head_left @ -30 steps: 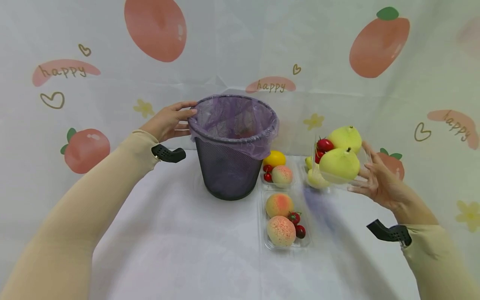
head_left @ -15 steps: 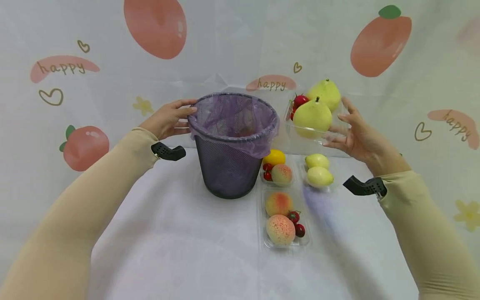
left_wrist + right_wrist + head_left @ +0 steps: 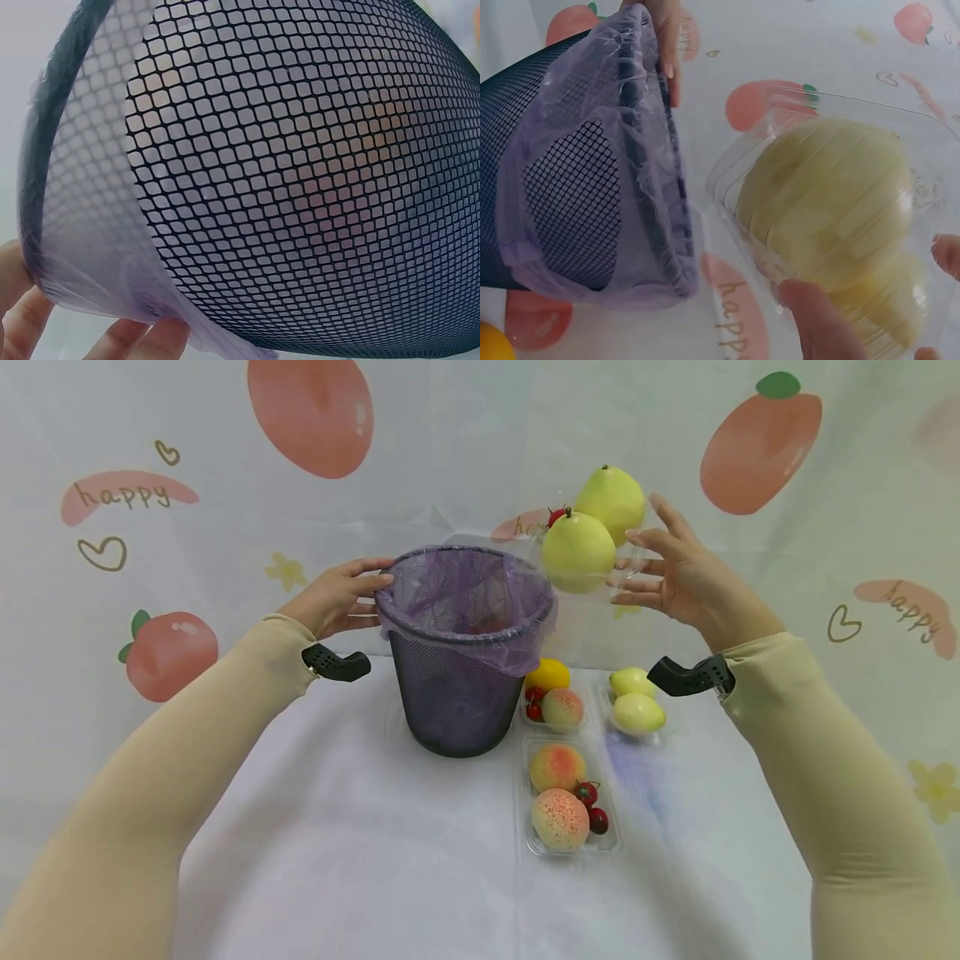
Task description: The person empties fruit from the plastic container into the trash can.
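My left hand (image 3: 333,597) grips the rim of a black mesh wastebasket (image 3: 457,706), its fingertips on both sides of the edge. A purple bin liner (image 3: 517,652) folds over that rim. My right hand (image 3: 693,572) holds a clear plastic fruit box (image 3: 731,176) in the air, right of the wastebasket and slightly above its rim. Inside the box are two yellow-green pears (image 3: 577,553) and a red fruit (image 3: 556,517), mostly hidden behind them. In the right wrist view, fingertips (image 3: 814,307) press against the box wall. Something reddish shows dimly inside the basket through the mesh.
On the white table, a clear box with peaches (image 3: 560,818) and small red fruits lies right of the wastebasket. Behind it, another holds a yellow fruit (image 3: 549,675), a peach and red fruits. Two lemons (image 3: 639,714) sit in a box farther right. A printed cloth hangs behind.
My right hand has lifted the fruit box up and leftward, from above the lemons to near the wastebasket's rim. The left hand and wastebasket have stayed in place.
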A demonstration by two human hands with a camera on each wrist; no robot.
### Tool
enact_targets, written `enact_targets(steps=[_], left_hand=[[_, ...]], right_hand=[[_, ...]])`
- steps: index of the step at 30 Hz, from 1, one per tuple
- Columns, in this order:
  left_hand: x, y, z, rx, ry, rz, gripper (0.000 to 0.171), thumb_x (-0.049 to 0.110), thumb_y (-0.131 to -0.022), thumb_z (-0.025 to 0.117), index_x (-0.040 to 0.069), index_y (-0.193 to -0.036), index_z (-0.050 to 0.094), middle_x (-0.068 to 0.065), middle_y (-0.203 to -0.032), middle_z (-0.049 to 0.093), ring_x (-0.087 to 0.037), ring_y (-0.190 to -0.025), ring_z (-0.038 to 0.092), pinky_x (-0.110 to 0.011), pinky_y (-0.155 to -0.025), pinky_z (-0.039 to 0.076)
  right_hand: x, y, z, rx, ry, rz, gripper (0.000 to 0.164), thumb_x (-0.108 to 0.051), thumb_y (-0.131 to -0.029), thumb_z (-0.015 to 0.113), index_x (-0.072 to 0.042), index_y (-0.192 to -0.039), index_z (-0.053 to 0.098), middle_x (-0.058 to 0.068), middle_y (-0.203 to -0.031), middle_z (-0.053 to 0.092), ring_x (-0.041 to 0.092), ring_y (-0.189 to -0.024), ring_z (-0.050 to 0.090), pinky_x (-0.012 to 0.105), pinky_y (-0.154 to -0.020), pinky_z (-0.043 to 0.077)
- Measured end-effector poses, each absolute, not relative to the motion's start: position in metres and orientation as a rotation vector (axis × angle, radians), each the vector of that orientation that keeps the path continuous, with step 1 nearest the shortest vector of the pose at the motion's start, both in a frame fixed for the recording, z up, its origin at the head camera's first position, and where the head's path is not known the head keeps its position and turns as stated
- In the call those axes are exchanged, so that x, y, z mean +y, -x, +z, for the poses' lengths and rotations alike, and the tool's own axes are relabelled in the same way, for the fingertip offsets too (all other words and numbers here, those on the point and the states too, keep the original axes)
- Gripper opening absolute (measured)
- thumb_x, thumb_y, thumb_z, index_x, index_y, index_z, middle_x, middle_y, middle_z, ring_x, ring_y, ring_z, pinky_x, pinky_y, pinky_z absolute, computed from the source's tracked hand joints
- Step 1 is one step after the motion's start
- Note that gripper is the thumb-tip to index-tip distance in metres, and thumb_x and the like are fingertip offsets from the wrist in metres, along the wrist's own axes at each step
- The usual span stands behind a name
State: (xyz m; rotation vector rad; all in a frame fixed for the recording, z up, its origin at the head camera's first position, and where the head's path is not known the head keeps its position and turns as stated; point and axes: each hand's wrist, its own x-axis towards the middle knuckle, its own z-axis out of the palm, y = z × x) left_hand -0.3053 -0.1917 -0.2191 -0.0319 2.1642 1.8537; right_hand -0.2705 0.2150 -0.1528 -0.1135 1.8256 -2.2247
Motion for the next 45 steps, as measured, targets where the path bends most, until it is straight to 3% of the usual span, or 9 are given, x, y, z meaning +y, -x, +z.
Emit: enact_targets(steps=[4, 8, 11, 15, 17, 20, 24, 31, 45], left_hand=[[-0.193, 0.305, -0.219, 2.16, 0.022, 1.855, 0.057, 0.033, -0.098, 0.056, 0.031, -0.15, 0.034, -0.003, -0.133, 0.044, -0.02, -0.113, 0.053, -0.035, -0.1, 0.045], [-0.192, 0.305, -0.219, 2.152, 0.025, 1.86, 0.056, 0.032, -0.098, 0.056, 0.031, -0.15, 0.034, -0.004, -0.136, 0.043, -0.022, -0.116, 0.051, -0.038, -0.104, 0.043], [-0.191, 0.305, -0.219, 2.147, 0.031, 1.862, 0.056, 0.032, -0.098, 0.056, 0.032, -0.15, 0.035, -0.005, -0.138, 0.042, -0.023, -0.118, 0.05, -0.037, -0.104, 0.043], [-0.191, 0.305, -0.218, 2.157, 0.029, 1.853, 0.056, 0.032, -0.098, 0.056, 0.031, -0.15, 0.035, -0.004, -0.135, 0.044, -0.022, -0.115, 0.051, -0.031, -0.093, 0.049], [-0.191, 0.305, -0.218, 2.161, 0.028, 1.848, 0.056, 0.032, -0.098, 0.056, 0.031, -0.15, 0.035, -0.004, -0.134, 0.044, -0.021, -0.114, 0.052, -0.027, -0.088, 0.051], [-0.191, 0.305, -0.218, 2.162, 0.031, 1.845, 0.056, 0.032, -0.098, 0.056, 0.031, -0.15, 0.035, -0.003, -0.133, 0.044, -0.021, -0.113, 0.053, -0.025, -0.084, 0.052], [-0.191, 0.305, -0.218, 2.157, 0.029, 1.846, 0.057, 0.033, -0.097, 0.057, 0.032, -0.15, 0.035, -0.003, -0.135, 0.043, -0.02, -0.112, 0.053, -0.024, -0.082, 0.052], [-0.191, 0.305, -0.218, 2.143, 0.034, 1.863, 0.057, 0.033, -0.097, 0.057, 0.031, -0.15, 0.035, -0.003, -0.133, 0.044, -0.019, -0.11, 0.054, -0.022, -0.077, 0.054], [-0.191, 0.306, -0.22, 2.141, 0.04, 1.86, 0.057, 0.033, -0.097, 0.057, 0.032, -0.15, 0.035, -0.003, -0.133, 0.044, -0.02, -0.112, 0.053, -0.029, -0.091, 0.05]], right_hand=[[0.204, 0.273, -0.148, 1.902, 0.112, -2.181, 0.078, -0.021, -0.093, 0.066, -0.059, -0.144, 0.021, 0.008, -0.132, 0.032, 0.027, -0.082, 0.062, 0.04, -0.07, 0.06], [0.193, 0.275, -0.146, 1.959, 0.097, -2.143, 0.079, -0.021, -0.092, 0.068, -0.062, -0.143, 0.023, 0.019, -0.152, 0.016, 0.045, -0.118, 0.05, 0.041, -0.07, 0.06], [0.186, 0.275, -0.146, 2.01, 0.089, -2.124, 0.082, -0.02, -0.09, 0.07, -0.062, -0.142, 0.023, 0.021, -0.157, 0.005, 0.043, -0.111, 0.055, 0.041, -0.067, 0.06], [0.178, 0.276, -0.146, 2.094, 0.111, -2.103, 0.086, -0.017, -0.087, 0.073, -0.059, -0.144, 0.024, 0.018, -0.126, 0.033, 0.022, -0.056, 0.05, 0.039, -0.061, 0.06], [0.173, 0.276, -0.145, 2.142, 0.119, -2.077, 0.087, -0.017, -0.086, 0.074, -0.059, -0.144, 0.025, 0.013, -0.114, 0.034, 0.021, -0.054, 0.05, 0.038, -0.058, 0.059], [0.167, 0.276, -0.143, 2.227, 0.127, -2.015, 0.086, -0.018, -0.086, 0.074, -0.06, -0.143, 0.025, 0.016, -0.131, 0.034, 0.02, -0.052, 0.051, 0.036, -0.057, 0.059], [0.159, 0.277, -0.14, 2.374, 0.161, -1.893, 0.086, -0.022, -0.087, 0.073, -0.06, -0.144, 0.022, 0.006, -0.159, 0.012, 0.022, -0.067, 0.059, 0.035, -0.06, 0.059], [0.145, 0.277, -0.137, 2.537, 0.223, -1.72, 0.086, -0.026, -0.089, 0.071, -0.06, -0.145, 0.016, -0.016, -0.16, -0.005, 0.044, -0.121, 0.051, 0.035, -0.068, 0.06], [0.132, 0.282, -0.137, 2.622, 0.227, -1.565, 0.088, -0.023, -0.087, 0.073, -0.064, -0.141, 0.017, -0.01, -0.162, -0.001, 0.041, -0.122, 0.05, 0.046, -0.086, 0.056]])
